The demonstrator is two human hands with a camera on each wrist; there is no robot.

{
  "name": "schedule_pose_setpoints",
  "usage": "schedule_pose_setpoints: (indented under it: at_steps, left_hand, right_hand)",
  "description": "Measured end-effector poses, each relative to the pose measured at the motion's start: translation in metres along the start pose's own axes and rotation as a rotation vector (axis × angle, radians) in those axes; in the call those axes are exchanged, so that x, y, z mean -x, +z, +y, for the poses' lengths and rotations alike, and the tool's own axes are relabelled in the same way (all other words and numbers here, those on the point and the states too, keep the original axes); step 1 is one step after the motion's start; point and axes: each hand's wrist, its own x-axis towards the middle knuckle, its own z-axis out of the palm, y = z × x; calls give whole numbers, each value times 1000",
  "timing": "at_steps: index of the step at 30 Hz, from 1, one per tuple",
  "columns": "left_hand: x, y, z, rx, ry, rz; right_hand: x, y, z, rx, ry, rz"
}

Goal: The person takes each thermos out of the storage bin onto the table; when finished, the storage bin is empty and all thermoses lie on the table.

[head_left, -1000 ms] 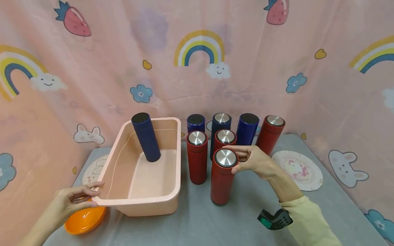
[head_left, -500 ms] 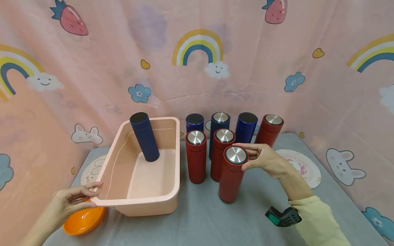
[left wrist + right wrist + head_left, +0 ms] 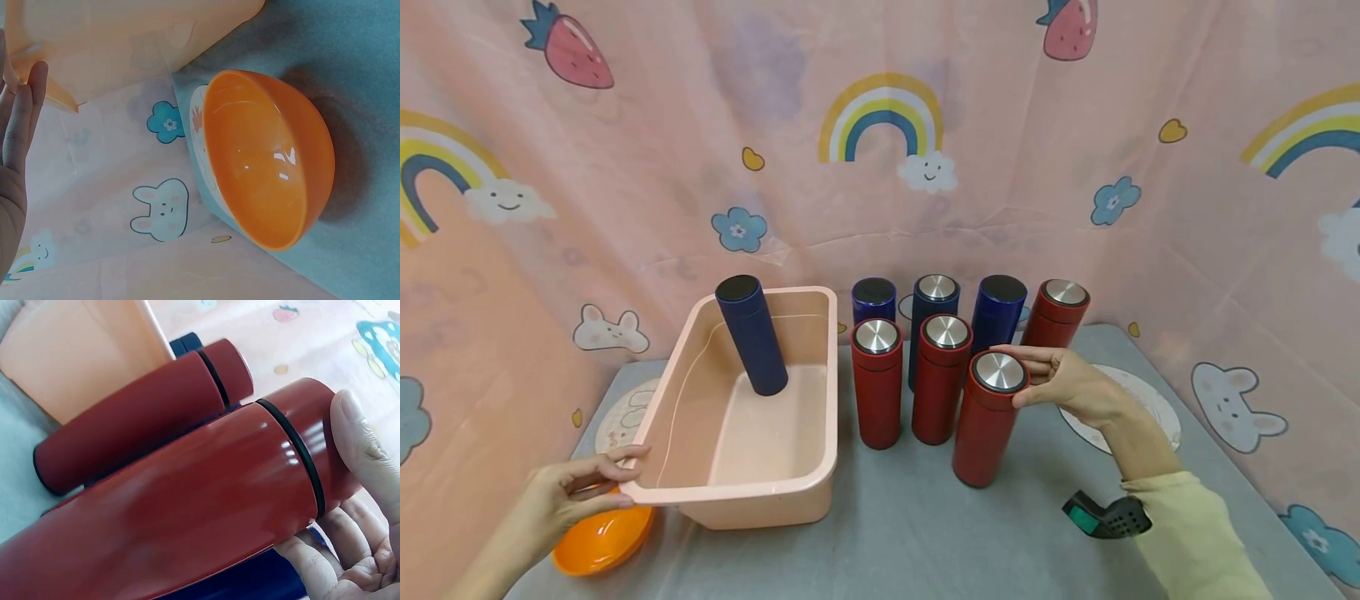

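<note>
My left hand [image 3: 568, 496] pinches the near left corner of a pale pink plastic basin [image 3: 737, 493] by its rim. Inside the basin a navy thermos flask [image 3: 754, 342] with a black lid stands at a lean. My right hand [image 3: 1067, 383] grips a red thermos flask [image 3: 987, 437] around its silver-topped lid; in the right wrist view the thumb presses one side of the lid and the fingers [image 3: 312, 556] curl behind it. Just left of that flask are a second red flask [image 3: 942, 383] and a third red flask [image 3: 877, 392], both upright.
Behind stand a blue flask [image 3: 874, 300], a navy flask [image 3: 936, 290], another blue flask [image 3: 997, 312] and a red flask [image 3: 1056, 312]. An orange bowl [image 3: 269, 162] sits under the basin's near left corner. A round patterned mat [image 3: 1153, 417] lies at the right of the grey table [image 3: 910, 550].
My right hand has moved the red flask to the right and slightly back, away from the other red flasks in front. My left hand stays at the basin's corner.
</note>
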Motion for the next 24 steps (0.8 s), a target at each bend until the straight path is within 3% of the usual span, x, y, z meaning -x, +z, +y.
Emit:
schedule_pose_setpoints:
  at_steps: [7,17,24]
  left_hand:
    - [0,1,0,7,2,0]
    - [-1,1,-1,24,31,0]
    - [0,-1,0,25,22,-2]
  right_hand:
    - [1,-17,3,-2,18,-7]
    - [-4,-42,9,-74,-82,-114]
    - [-12,-51,10,-66,-80,-90]
